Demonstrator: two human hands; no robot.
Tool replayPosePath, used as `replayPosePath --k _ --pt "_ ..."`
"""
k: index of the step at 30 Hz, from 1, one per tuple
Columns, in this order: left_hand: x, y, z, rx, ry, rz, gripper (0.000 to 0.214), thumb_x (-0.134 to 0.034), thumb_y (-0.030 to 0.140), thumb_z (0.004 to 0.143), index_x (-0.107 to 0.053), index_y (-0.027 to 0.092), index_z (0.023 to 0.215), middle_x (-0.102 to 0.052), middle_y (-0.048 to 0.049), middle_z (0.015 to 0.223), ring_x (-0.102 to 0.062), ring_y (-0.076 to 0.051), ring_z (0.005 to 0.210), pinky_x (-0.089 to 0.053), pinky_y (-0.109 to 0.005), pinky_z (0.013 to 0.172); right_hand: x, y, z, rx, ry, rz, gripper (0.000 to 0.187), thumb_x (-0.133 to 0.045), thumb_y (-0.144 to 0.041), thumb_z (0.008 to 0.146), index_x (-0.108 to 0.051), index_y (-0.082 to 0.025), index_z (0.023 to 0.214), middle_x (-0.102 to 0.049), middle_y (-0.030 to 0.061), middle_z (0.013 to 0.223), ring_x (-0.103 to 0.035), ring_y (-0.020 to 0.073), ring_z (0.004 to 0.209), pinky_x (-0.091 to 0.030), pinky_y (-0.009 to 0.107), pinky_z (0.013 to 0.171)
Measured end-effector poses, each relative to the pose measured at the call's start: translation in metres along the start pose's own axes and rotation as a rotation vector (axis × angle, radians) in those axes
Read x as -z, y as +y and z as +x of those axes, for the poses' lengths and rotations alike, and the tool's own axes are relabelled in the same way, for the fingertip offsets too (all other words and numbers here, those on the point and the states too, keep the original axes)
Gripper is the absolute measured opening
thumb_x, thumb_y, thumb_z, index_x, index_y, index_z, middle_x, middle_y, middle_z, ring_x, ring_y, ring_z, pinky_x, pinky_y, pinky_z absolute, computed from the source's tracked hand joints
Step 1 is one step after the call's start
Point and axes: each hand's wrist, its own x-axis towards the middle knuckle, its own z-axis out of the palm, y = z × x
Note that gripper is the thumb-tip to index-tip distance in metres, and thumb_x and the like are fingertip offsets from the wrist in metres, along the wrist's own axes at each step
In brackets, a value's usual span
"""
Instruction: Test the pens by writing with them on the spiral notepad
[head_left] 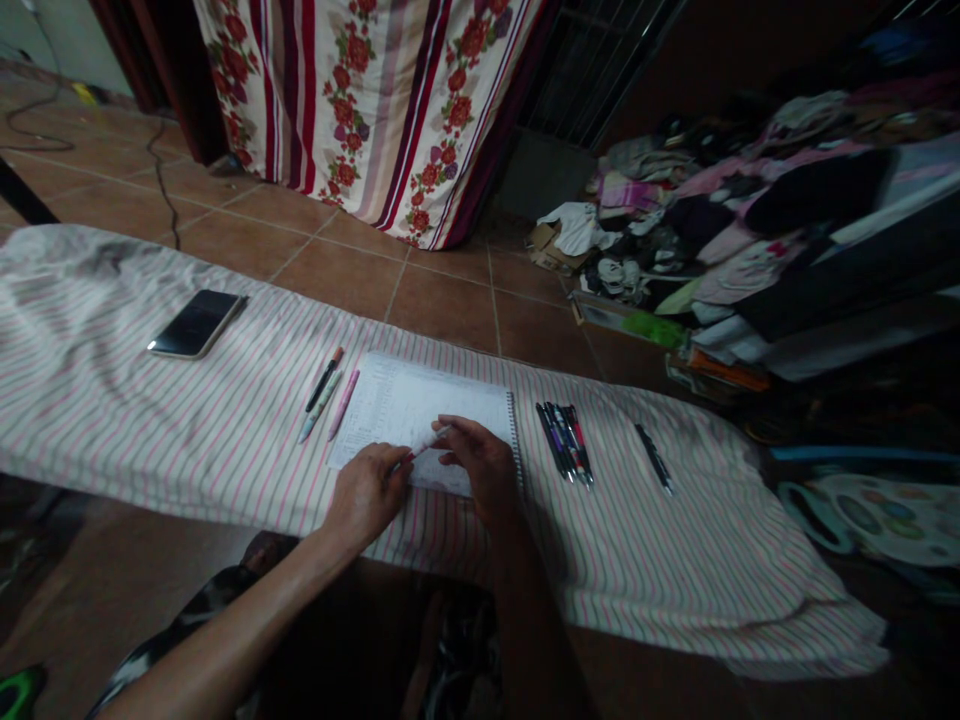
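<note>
Over a spiral notebook (442,395) with writing on its page, my two hands hold a slim white pen (426,443) with a reddish part near the left end. My left hand (369,490) pinches the reddish end. The fingertips of my right hand (480,455) close on the pale end. Left of the notebook lie a black pen with an orange end (324,380), a pale green pen (320,407) and a pink pen (343,405). On the right is a bunch of several dark pens (564,443), with a single black pen (655,460) farther off.
A striped cloth (262,420) covers the long table. Toward its left end lies a phone (197,323). A floral curtain (367,110) hangs beyond the tiled floor (450,295). Clothes (720,210) are piled at the right, above a palette-shaped item (885,515).
</note>
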Motion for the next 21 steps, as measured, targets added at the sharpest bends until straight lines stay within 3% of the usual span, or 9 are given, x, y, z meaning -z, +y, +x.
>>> replayPosePath --k 5,12,18,21 --pt "0.0022 0.0017 0.0006 0.013 -0.022 -0.010 0.023 -0.043 0.022 0.083 -0.065 0.018 0.091 -0.065 -0.0048 0.082 -0.058 -0.017 0.080 -0.044 -0.028 0.071 -0.0020 0.0013 0.0011 -0.001 0.027 -0.046 0.019 -0.066 -0.036 0.068 -0.066 -0.019 0.077 -0.068 0.0023 0.070 -0.066 0.0174 0.067 -0.049 0.025 0.053" --pt "0.0031 0.0002 0.0002 0.011 -0.021 -0.024 0.022 -0.043 0.022 0.083 -0.065 0.019 0.089 -0.064 -0.0040 0.078 -0.058 -0.017 0.078 -0.044 -0.027 0.069 0.0000 0.0011 0.0012 -0.026 -0.003 0.000 0.030 -0.065 -0.038 0.068 -0.065 -0.020 0.092 -0.070 0.0059 0.090 -0.067 0.0186 0.071 -0.050 0.026 0.053" --pt "0.0036 -0.0023 -0.0011 0.001 -0.033 -0.030 0.022 -0.044 0.023 0.083 -0.064 0.019 0.092 -0.065 -0.0042 0.083 -0.058 -0.017 0.081 -0.043 -0.028 0.071 -0.0023 0.0001 0.0005 -0.004 -0.003 -0.059 0.018 -0.065 -0.035 0.069 -0.067 -0.020 0.078 -0.069 0.0023 0.070 -0.066 0.0180 0.068 -0.050 0.026 0.053" --pt "0.0039 -0.0033 -0.0008 -0.001 -0.036 -0.021 0.022 -0.044 0.023 0.083 -0.064 0.019 0.092 -0.065 -0.0035 0.082 -0.058 -0.017 0.080 -0.043 -0.026 0.070 -0.0025 0.0004 0.0015 -0.014 -0.009 -0.038 0.021 -0.066 -0.036 0.068 -0.065 -0.019 0.079 -0.069 0.0031 0.073 -0.065 0.0171 0.067 -0.050 0.025 0.052"
